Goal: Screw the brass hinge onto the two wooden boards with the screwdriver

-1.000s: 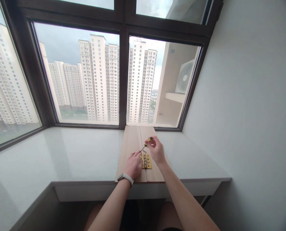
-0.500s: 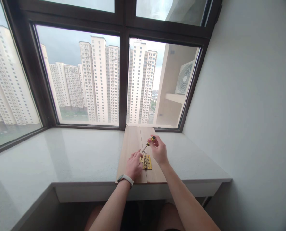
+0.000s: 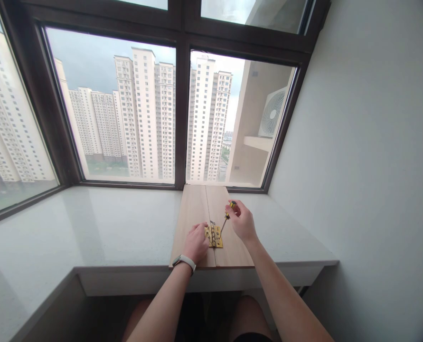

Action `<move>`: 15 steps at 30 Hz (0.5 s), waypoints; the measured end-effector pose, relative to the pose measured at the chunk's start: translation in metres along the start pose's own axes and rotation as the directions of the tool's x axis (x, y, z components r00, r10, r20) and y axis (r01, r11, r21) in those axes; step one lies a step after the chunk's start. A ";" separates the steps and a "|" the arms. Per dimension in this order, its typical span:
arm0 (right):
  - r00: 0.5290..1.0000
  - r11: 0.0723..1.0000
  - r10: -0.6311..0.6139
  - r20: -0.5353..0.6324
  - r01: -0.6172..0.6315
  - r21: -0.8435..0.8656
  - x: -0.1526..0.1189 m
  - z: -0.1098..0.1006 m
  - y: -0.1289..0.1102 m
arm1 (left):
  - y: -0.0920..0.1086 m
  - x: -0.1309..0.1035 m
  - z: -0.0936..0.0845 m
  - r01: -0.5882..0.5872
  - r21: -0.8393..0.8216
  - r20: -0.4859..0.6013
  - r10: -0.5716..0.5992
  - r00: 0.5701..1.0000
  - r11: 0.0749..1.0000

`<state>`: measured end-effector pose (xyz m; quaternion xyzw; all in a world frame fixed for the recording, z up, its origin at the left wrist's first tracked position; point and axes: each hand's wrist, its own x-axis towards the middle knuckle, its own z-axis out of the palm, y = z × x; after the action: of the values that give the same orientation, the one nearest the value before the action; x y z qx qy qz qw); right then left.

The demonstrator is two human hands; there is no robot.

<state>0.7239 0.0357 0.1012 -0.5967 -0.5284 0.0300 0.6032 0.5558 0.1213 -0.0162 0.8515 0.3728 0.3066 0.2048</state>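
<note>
Two pale wooden boards (image 3: 192, 202) lie side by side on the white sill. A gold hinge (image 3: 216, 236) rests across their seam near the front. My right hand (image 3: 242, 222) is closed around a yellow and black screwdriver (image 3: 233, 205), whose shaft slants down to the hinge's right leaf. At the hinge's left leaf is my left hand (image 3: 196, 242), fingers bent together on its edge; its fingertips are partly hidden. A few small screws (image 3: 212, 223) lie just behind the hinge, on the boards.
The white sill (image 3: 126, 228) spreads to both sides, with its front edge before my knees. Dark window frames (image 3: 181, 118) rise behind the boards. A pale wall (image 3: 368, 142) stands on the right.
My right hand has moved right with the screwdriver, and its tip has gone from the screws behind the hinge to the right leaf. My left fingers have drawn back to the left leaf.
</note>
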 end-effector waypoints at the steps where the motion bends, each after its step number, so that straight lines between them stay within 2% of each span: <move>1: 1.000 1.000 0.001 -0.001 -0.001 -0.001 -0.001 0.000 0.001 | 0.000 0.000 0.000 -0.001 0.001 0.001 0.001 1.000 1.000; 15: 1.000 1.000 0.023 0.020 -0.023 -0.009 -0.003 0.004 0.007 | 0.003 0.000 -0.003 0.017 0.007 0.013 -0.017 1.000 1.000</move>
<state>0.7240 0.0380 0.0930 -0.6050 -0.5277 0.0408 0.5948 0.5551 0.1199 -0.0127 0.8509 0.3799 0.2982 0.2069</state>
